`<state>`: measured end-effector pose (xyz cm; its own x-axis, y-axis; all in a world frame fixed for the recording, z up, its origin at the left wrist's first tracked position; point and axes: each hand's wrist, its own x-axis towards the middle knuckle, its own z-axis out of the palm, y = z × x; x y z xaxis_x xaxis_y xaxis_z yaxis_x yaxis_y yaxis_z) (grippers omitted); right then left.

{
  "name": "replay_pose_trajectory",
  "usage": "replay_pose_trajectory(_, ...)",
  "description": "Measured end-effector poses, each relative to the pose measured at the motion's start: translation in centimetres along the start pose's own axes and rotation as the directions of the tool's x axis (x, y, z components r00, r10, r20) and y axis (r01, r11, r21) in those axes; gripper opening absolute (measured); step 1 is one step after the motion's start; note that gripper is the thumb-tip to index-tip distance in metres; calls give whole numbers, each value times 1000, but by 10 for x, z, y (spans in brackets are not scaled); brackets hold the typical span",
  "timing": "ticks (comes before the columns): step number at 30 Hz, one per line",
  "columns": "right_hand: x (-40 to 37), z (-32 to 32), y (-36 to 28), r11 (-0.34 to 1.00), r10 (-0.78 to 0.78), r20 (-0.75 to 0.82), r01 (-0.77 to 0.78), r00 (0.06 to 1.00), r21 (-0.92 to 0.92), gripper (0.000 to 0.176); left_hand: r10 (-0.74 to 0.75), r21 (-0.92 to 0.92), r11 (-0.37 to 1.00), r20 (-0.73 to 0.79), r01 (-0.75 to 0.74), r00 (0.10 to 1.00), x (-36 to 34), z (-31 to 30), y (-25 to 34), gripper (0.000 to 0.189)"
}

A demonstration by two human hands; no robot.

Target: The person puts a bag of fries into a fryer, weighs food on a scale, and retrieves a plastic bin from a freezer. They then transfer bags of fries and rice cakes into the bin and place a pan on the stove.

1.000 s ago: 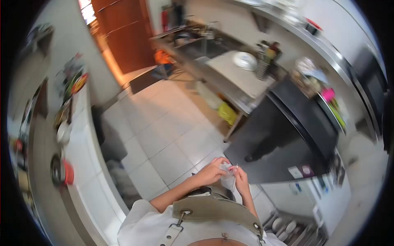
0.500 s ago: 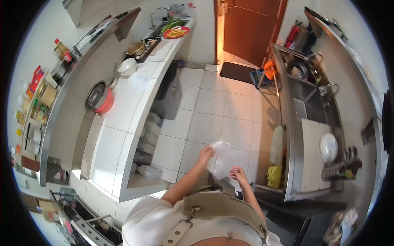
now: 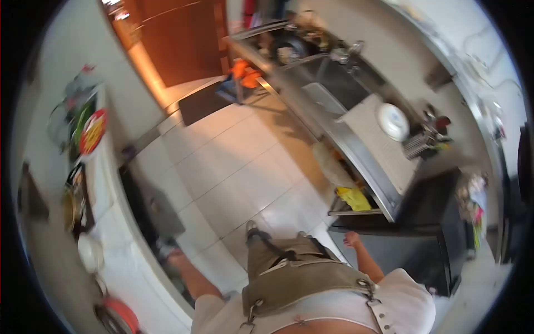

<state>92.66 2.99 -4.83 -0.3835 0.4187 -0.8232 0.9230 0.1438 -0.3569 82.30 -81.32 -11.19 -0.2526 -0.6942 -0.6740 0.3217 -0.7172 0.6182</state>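
Observation:
Low beside the edge of the white counter [image 3: 119,222], my left hand [image 3: 174,257] is smeared by motion. Something pale and small shows near its fingers, too blurred to make out. My right hand [image 3: 351,239] is over the top of a dark appliance [image 3: 389,245], with its fingers curled in; nothing can be made out in it. Neither hand visibly touches a surface.
To the right stands a steel sink unit [image 3: 361,167] with a white bowl [image 3: 392,122] and a utensil rack [image 3: 417,146]. A red plate [image 3: 93,132] and white bowls [image 3: 90,251] sit on the left counter. Ahead are a dark mat [image 3: 203,104] and a door [image 3: 183,39].
The view has swung to the right and tilted. My hands have moved apart, the left toward the counter, the right toward the dark appliance. The clear plastic by my left hand is no longer distinct.

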Motion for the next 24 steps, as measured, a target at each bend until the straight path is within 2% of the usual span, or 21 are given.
replay_pose_trajectory(2,-50,29,-9,997,43,0,-43,999,62,31,48,-41,998,-51,-50,998,37,33,28,41)
replay_pose_trajectory(3,-66,41,-12,999,43,42,-42,998,-27,32,172,89,984,-233,-155,957,34,60,46,41)
replay_pose_trajectory(4,-84,56,-13,992,54,93,-43,994,-117,33,417,297,894,-279,-335,865,-41,109,43,43)
replay_pose_trajectory(5,-103,70,-15,989,38,93,-24,995,-149,32,367,369,885,-185,-282,912,-5,108,54,50)
replay_pose_trajectory(6,-109,81,-8,964,-60,81,79,995,-254,33,384,504,820,-136,-270,913,-14,125,60,47)
replay_pose_trajectory(7,-93,92,18,916,-157,79,175,985,-360,35,364,524,810,-100,-262,926,3,133,61,47)
replay_pose_trajectory(8,-67,101,59,815,-336,74,329,939,-476,41,440,766,592,-48,-250,897,38,128,72,47)
replay_pose_trajectory(9,-132,104,4,985,135,33,-131,990,-112,48,501,925,311,35,-218,865,62,131,68,47)
replay_pose_trajectory(11,-177,104,-25,957,291,136,-286,947,-53,51,482,823,424,149,-379,863,44,130,31,53)
replay_pose_trajectory(12,-205,110,-39,945,324,101,-327,941,12,54,494,796,394,238,-459,836,80,119,-4,50)
replay_pose_trajectory(13,-182,120,4,953,284,149,-296,947,68,55,502,760,366,324,-537,802,68,123,-26,48)
replay_pose_trajectory(14,-190,124,13,974,149,197,-178,969,137,53,285,854,422,195,-306,938,56,106,-46,49)
replay_pose_trajectory(15,-199,133,21,973,5,232,-58,973,223,51,-22,893,441,113,-92,993,35,90,-80,50)
replay_pose_trajectory(16,-205,143,31,962,-30,239,-37,971,271,50,-334,938,339,50,71,941,7,79,-112,51)
replay_pose_trajectory(17,-208,151,47,954,22,245,-94,969,285,49,-598,969,182,-24,165,801,-22,67,-142,53)
replay_pose_trajectory(18,-211,159,65,938,75,248,-153,966,311,49,-788,998,65,56,-7,614,-53,62,-167,46)
replay_pose_trajectory(19,-217,168,82,914,129,252,-213,959,345,48,-929,978,-15,65,-210,365,-84,61,-196,39)
replay_pose_trajectory(20,-223,178,99,884,171,257,-263,951,386,47,-943,962,-64,29,-265,331,-135,66,-217,32)
replay_pose_trajectory(22,-231,203,138,791,263,283,-374,922,484,45,-910,738,-386,-206,-554,360,-225,91,-281,33)
replay_pose_trajectory(23,-231,218,161,736,290,308,-417,906,533,45,-920,698,-380,-214,-607,330,-253,100,-303,33)
replay_pose_trajectory(24,-231,235,184,690,286,315,-422,905,587,44,-963,571,-268,-142,-776,228,-282,104,-326,33)
